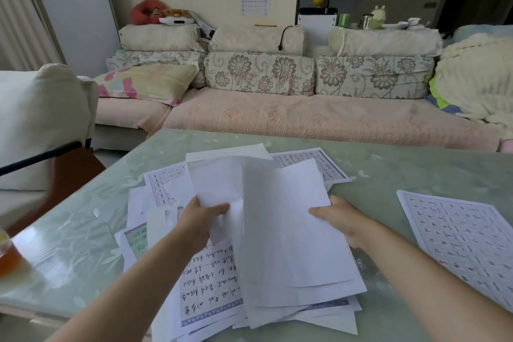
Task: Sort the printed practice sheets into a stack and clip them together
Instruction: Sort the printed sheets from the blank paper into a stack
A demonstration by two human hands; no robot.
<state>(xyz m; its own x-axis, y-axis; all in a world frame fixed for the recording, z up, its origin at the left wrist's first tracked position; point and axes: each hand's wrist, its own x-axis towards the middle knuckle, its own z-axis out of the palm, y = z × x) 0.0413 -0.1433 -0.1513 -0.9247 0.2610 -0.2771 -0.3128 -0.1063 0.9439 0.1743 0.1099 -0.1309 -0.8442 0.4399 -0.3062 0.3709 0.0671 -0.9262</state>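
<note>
L hand pinching raised blank sheet, R hand gripping edge of 2nd raised sheet, thumbs on top, both over messy pile mid bench; lone printed sheet flat, well apart to R

Both forearms bare, entering from the bottom corners and converging toward centre. Left forearm angles up and to the right, right forearm up and to the left. Wrists roughly straight. Hands about level with each other, apart.

Left hand: back toward the camera, thumb on top of a sheet, pinching its near edge. Fingers hidden under the paper.

Right hand: thumb laid across the right edge of a second sheet, pinching it. Fingers underneath, out of sight.
</note>
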